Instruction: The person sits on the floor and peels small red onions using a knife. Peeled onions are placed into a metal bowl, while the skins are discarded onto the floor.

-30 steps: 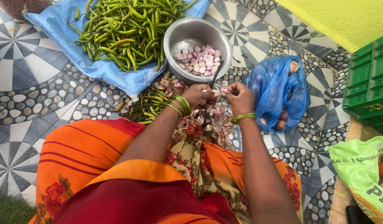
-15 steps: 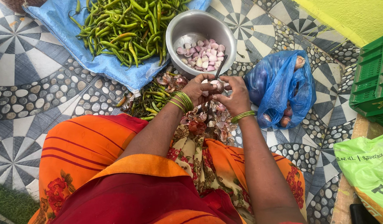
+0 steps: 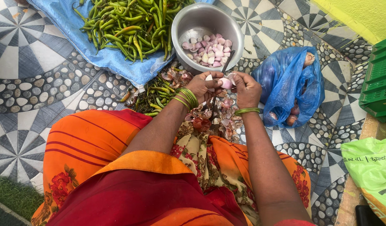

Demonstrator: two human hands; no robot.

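Small pale-pink peeled shallot (image 3: 225, 83) sits between both hands, just below the round steel bowl (image 3: 201, 25) of peeled shallots. Left hand (image 3: 206, 86) fingers pinch it; right hand (image 3: 246, 88) fingers press a thin dark knife (image 3: 227, 62) against it.

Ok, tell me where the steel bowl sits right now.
In the head view the steel bowl sits at top centre on the tiled floor, just beyond both hands, between the green chillies and the blue bag.

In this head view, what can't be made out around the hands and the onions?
- Knife: handle hidden in the right hand.
- Small onion: far side hidden by left hand fingers.
- Blue bag: contents mostly veiled by plastic.
- Green chillies: pile cut by top edge.
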